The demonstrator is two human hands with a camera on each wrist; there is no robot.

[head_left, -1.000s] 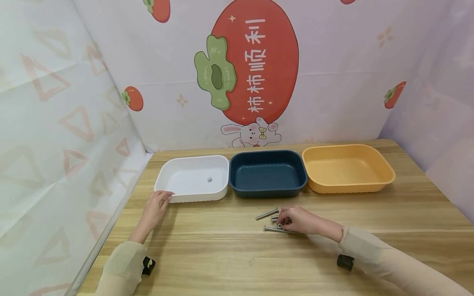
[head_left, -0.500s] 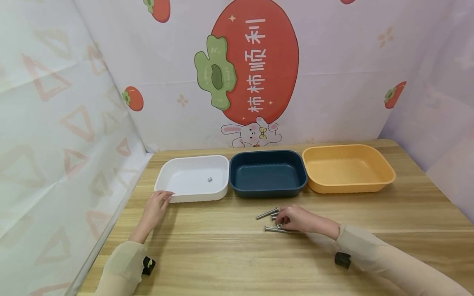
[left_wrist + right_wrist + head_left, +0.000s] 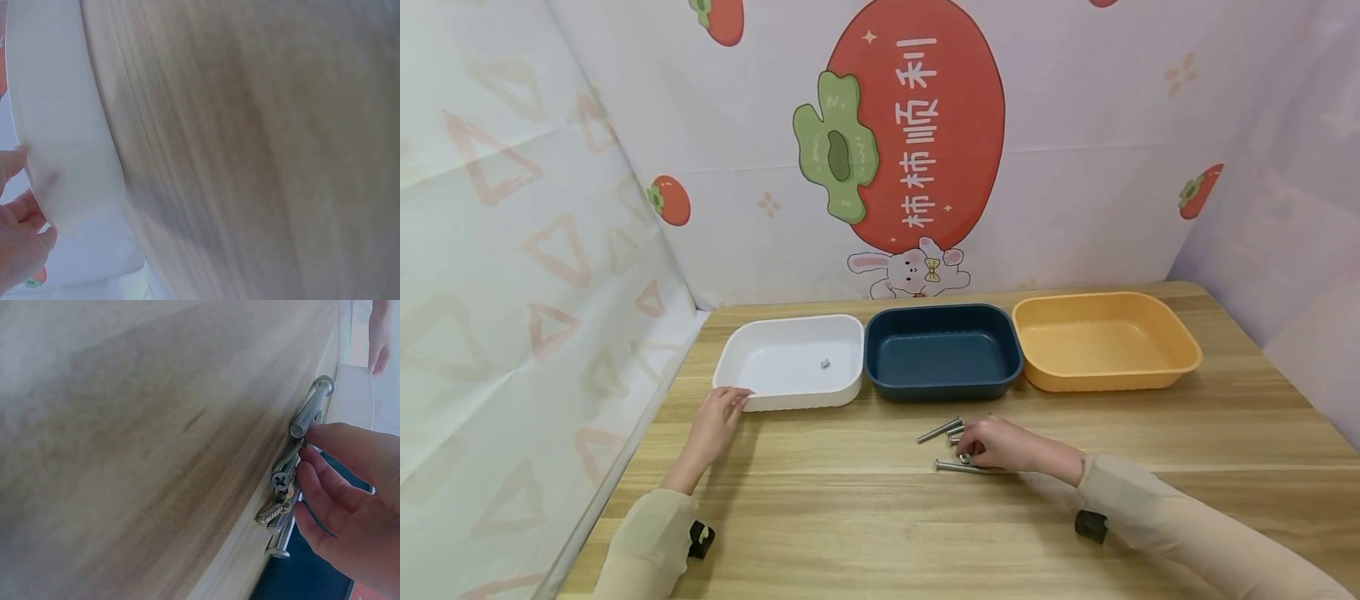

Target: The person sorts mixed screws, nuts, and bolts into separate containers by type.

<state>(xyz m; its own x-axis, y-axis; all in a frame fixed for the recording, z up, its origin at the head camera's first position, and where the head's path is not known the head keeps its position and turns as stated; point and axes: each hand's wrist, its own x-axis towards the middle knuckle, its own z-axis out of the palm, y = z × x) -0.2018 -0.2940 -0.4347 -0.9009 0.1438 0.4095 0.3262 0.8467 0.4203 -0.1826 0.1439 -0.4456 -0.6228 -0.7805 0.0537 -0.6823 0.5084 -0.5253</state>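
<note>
In the head view my left hand point(image 3: 713, 423) holds the near left corner of a white tray point(image 3: 805, 400), fingers at its rim. The left wrist view has the thumb and fingers about that tray wall point(image 3: 69, 125). My right hand point(image 3: 1000, 443) is bent down over a small pile of metal fasteners. Seen from the right wrist, thumb and forefinger pinch the end of a yellowish threaded screw point(image 3: 287, 456). Around it lie a silver bolt point(image 3: 309, 412), a Phillips-head screw point(image 3: 281, 481) and other fasteners. One long bolt point(image 3: 958, 467) lies nearest me; the palm hides part of the pile.
A small metal nut-like piece point(image 3: 825, 363) is inside the white tray. Beside that tray stand a dark blue tray point(image 3: 943, 390) and a yellow tray point(image 3: 1105, 382), in a row along the back of the wooden table point(image 3: 865, 533). A printed cloth hangs behind.
The right hand and forearm have shifted slightly left over the pile. The upper-left bolt has been nudged a little, and more pieces show beside it. The left hand has stayed on the white tray.
</note>
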